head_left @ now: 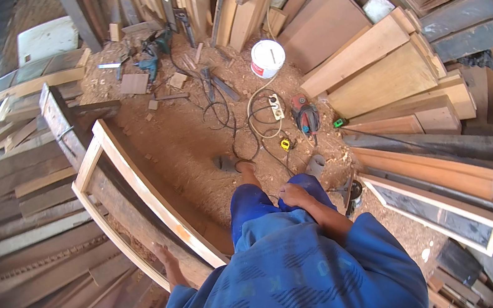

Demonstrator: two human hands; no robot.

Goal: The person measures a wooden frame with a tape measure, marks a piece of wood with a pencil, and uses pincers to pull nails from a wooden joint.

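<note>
A long pale wooden frame [152, 194] lies on a worn timber beam [130, 216] at my left. Against this beam, between the frame's two long rails, rests my left hand [165, 260], its fingers stretched out and gripping nothing visible. My right hand [295, 196] is curled closed over my thigh, by the blue shorts. Whether anything sits inside those fingers is hidden. Ahead of my feet, on the sawdust-strewn floor, lie a yellow tape measure [286, 144] and a white power strip [276, 106].
A white bucket [267, 60] stands farther ahead. Power tools [147, 64] and loose cords lie on the shavings at the far left; a red corded tool [301, 105] is right of the strip. Boards [390, 73] lean along the right. Another frame [433, 212] lies nearer.
</note>
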